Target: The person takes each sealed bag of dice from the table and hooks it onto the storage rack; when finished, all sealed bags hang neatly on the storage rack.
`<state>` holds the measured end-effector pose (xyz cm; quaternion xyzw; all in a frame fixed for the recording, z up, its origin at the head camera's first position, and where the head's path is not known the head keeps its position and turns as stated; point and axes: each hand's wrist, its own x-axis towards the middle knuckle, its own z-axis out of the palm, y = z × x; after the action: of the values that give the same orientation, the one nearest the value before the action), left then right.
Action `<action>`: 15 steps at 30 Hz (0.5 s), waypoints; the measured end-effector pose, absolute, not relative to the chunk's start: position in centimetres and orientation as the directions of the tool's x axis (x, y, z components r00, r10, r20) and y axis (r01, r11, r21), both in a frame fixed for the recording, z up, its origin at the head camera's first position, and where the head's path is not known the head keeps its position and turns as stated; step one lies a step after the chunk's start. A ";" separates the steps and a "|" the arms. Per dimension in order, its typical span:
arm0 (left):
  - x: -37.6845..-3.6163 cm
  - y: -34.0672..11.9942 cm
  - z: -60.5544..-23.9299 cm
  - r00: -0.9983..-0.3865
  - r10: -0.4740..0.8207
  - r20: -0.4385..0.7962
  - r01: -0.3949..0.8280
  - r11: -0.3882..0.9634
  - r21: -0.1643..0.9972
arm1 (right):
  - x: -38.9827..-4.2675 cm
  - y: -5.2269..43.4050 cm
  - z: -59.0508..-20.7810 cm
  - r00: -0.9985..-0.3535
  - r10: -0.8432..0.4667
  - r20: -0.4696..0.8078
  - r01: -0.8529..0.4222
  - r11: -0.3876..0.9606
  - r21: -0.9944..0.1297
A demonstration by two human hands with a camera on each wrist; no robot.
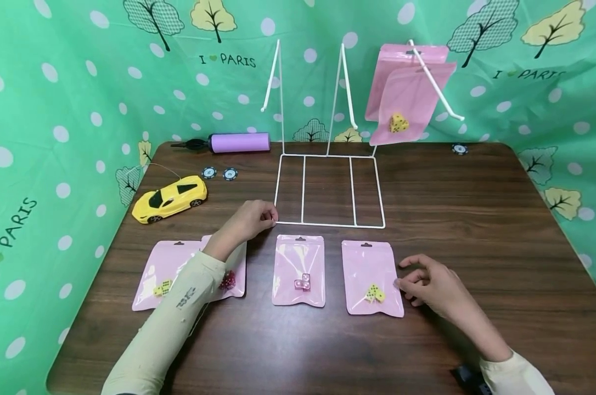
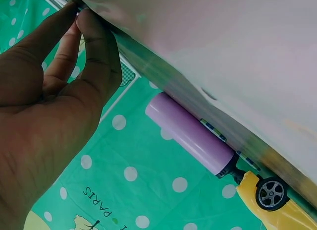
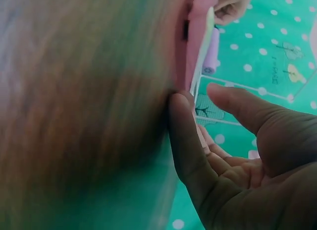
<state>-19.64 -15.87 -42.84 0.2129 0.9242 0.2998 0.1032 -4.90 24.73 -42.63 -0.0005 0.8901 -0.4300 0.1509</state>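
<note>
My left hand (image 1: 251, 219) pinches the front left corner of a white wire display rack (image 1: 327, 224), thumb and fingertips together in the left wrist view. The right hand (image 1: 428, 285) has loosely bent fingers with the thumb apart, its tip right at the right edge of a pink pouch (image 1: 367, 263) of yellow dice. Left of that pouch lies another pink pouch (image 1: 298, 258) with clear pink dice. Beneath the left forearm are a pouch (image 1: 162, 263) with yellow dice and a partly hidden pouch (image 1: 237, 260) with dark red dice. Pink pouches (image 1: 411, 99) hang on the rack's right hook.
A yellow toy car (image 1: 172, 198) stands at the left of the brown table (image 1: 476, 203). Behind it lies a purple hand pump (image 1: 240, 142). Poker chips (image 1: 209, 173) lie near the pump, and one more chip (image 1: 459, 148) is at the back right. The rack's bare hooks (image 1: 348, 88) point forward.
</note>
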 end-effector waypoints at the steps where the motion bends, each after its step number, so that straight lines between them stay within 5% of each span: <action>1: -19.7 -15.9 -42.8 -0.887 0.457 -0.061 0.334 0.730 0.596 | -4.9 24.6 -42.7 -0.957 -0.125 -0.262 0.123 0.644 -0.755; 15: -19.6 -15.8 -42.9 -0.887 0.457 -0.059 0.338 0.733 0.590 | -4.5 23.4 -43.1 -0.977 -0.105 -0.186 0.060 0.702 -0.710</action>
<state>-19.63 -15.78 -42.89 0.2149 0.9255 0.2951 0.1006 -4.54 23.38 -43.06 -0.0123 0.9163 -0.3859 0.1065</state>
